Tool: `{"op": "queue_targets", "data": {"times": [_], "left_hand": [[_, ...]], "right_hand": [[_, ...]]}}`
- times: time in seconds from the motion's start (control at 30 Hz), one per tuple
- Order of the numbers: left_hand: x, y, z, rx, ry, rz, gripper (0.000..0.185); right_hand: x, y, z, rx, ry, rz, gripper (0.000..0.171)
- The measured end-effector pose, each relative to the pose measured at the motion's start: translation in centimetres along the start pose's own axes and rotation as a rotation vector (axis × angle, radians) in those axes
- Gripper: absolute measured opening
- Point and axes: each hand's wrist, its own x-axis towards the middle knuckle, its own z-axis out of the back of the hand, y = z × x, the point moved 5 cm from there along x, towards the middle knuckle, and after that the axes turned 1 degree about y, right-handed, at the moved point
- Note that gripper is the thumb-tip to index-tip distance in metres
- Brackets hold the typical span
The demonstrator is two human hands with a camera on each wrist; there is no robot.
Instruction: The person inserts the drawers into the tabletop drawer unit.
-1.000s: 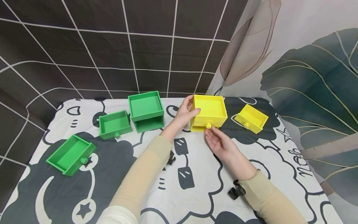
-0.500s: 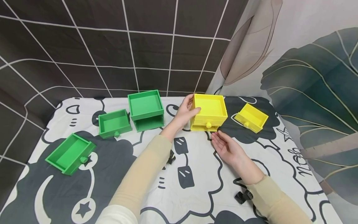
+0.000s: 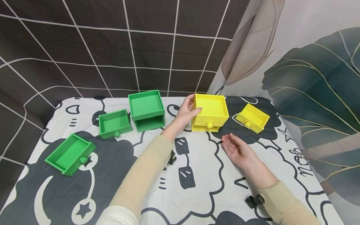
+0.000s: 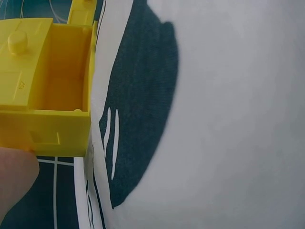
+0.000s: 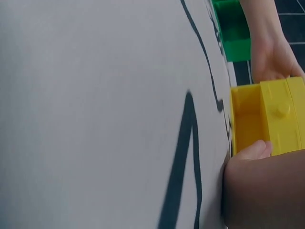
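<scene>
Here the left hand point(image 3: 187, 113) grips the left wall of the yellow drawer box point(image 3: 211, 112), which stands on the patterned cloth point(image 3: 197, 187) at the back. The right hand point(image 3: 238, 151) lies open, palm up, just in front. The loose yellow drawer point(image 3: 252, 118) should be lifted level by its sides.

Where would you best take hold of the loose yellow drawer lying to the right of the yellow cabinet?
Grip the loose yellow drawer across its two side walls from above: it lies open side up, free all round. Its small front knob faces the right hand, which is nearest.

Beige long sleeves, bare hands point(image 3: 187, 113)
</scene>
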Motion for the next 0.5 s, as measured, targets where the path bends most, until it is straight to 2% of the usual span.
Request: {"op": "queue_targets", "data": {"times": [0.5], "left_hand": [[0.0,0.0,0.0,0.005,-0.015,0.011,0.074]], "right_hand": [[-0.8,2.8,2.1,-0.017,0.073,0.027,0.024]]}}
